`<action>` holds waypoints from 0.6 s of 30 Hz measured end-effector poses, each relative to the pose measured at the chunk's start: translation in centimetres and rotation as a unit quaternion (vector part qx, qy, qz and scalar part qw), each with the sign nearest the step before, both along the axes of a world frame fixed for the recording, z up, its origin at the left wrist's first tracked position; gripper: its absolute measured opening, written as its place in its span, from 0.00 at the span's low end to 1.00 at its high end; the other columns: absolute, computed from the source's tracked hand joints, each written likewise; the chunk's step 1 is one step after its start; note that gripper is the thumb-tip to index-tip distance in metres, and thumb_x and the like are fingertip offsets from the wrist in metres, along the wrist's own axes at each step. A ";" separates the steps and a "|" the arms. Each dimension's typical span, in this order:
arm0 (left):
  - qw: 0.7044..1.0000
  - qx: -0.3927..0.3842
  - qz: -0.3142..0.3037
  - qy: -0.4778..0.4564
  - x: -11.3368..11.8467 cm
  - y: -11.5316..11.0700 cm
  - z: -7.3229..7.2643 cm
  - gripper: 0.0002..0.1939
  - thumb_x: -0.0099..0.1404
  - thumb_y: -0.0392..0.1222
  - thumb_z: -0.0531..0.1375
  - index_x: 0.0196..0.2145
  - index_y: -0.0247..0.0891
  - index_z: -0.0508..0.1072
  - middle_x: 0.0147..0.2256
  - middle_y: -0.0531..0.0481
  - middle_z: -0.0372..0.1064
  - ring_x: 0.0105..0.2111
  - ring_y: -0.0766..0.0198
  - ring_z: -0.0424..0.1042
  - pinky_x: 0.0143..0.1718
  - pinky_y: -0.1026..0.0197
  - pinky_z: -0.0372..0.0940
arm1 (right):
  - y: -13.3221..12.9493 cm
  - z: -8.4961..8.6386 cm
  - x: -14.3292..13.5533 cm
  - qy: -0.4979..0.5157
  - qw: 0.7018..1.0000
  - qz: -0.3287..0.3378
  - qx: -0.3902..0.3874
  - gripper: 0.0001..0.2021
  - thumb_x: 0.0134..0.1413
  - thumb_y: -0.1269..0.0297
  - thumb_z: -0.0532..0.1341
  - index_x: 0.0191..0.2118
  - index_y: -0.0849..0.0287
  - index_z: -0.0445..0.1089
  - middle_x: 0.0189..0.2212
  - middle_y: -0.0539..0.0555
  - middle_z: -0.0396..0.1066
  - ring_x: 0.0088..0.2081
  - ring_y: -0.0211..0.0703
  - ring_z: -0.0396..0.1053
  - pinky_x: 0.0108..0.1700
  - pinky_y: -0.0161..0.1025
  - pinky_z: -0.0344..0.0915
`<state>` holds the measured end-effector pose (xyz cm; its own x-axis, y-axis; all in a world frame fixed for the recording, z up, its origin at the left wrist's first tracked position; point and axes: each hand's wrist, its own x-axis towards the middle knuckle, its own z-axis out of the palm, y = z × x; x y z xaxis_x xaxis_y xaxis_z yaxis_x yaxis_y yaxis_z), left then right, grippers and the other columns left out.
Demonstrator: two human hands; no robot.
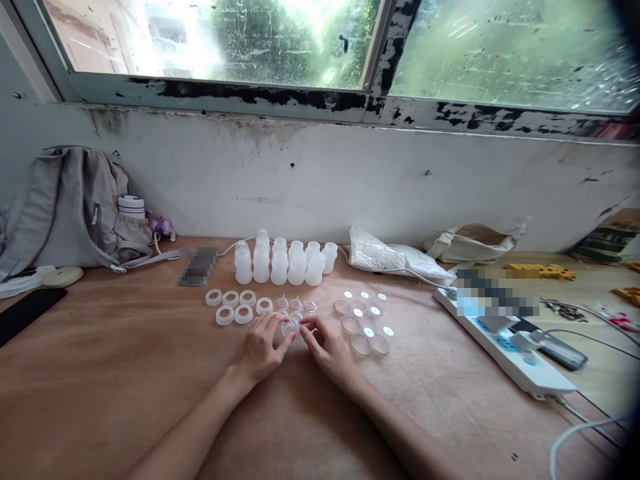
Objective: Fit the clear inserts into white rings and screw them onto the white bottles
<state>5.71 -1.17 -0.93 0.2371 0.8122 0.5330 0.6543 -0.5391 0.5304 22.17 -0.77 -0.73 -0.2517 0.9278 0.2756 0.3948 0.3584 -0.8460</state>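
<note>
My left hand (265,345) grips a small clear round piece, which looks like a bottle nipple (289,327), between thumb and fingers, low over the table. Bent fingers of my right hand (327,347) meet its right edge; their exact grip is partly hidden. Just beyond the hands stand several clear nipples (296,305). White collar rings (225,315) lie in rows to their left. To the right are clear round caps (361,344) and small white discs (369,332). Behind them, frosted small bottles (279,267) stand upright in rows, a few at the left with tops on.
A blurred phone (199,267) lies left of the bottles, near a grey backpack (75,200). White plastic packaging (395,257) and a beige bag (473,241) rest along the wall. At right, a power strip (505,347) with cables lies across the table.
</note>
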 end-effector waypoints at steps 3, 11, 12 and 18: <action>1.000 -0.006 -0.003 -0.017 0.0 0.0 0.0 0.09 0.59 0.40 0.53 0.39 0.39 0.64 0.37 0.46 0.66 0.40 0.59 0.65 0.42 0.56 0.60 | 0.0 0.2 0.1 0.020 0.999 0.013 -0.022 0.11 0.55 0.58 0.51 0.40 0.58 0.61 0.27 0.50 0.65 0.20 0.34 0.62 0.23 0.32 0.62; 1.000 -0.004 -0.010 -0.024 -0.2 0.0 -0.3 0.09 0.60 0.39 0.53 0.40 0.39 0.64 0.38 0.47 0.67 0.40 0.59 0.65 0.42 0.56 0.60 | 0.0 0.2 0.2 0.019 0.999 0.029 -0.033 0.14 0.54 0.59 0.51 0.45 0.58 0.60 0.33 0.53 0.66 0.22 0.33 0.64 0.25 0.33 0.64; 1.000 0.000 -0.008 -0.018 -0.2 0.0 -0.4 0.08 0.60 0.39 0.53 0.39 0.39 0.64 0.37 0.47 0.67 0.40 0.59 0.65 0.41 0.56 0.60 | 0.0 0.1 0.2 0.017 0.999 0.023 -0.026 0.13 0.54 0.59 0.52 0.44 0.58 0.61 0.32 0.53 0.67 0.22 0.34 0.65 0.25 0.34 0.65; 0.999 0.038 0.002 -0.010 -0.6 0.5 -0.7 0.08 0.61 0.38 0.51 0.39 0.39 0.63 0.38 0.47 0.66 0.40 0.59 0.65 0.42 0.56 0.60 | 0.9 0.9 -0.2 0.013 0.997 -0.046 0.057 0.10 0.54 0.61 0.52 0.39 0.59 0.63 0.29 0.53 0.67 0.25 0.37 0.66 0.26 0.34 0.64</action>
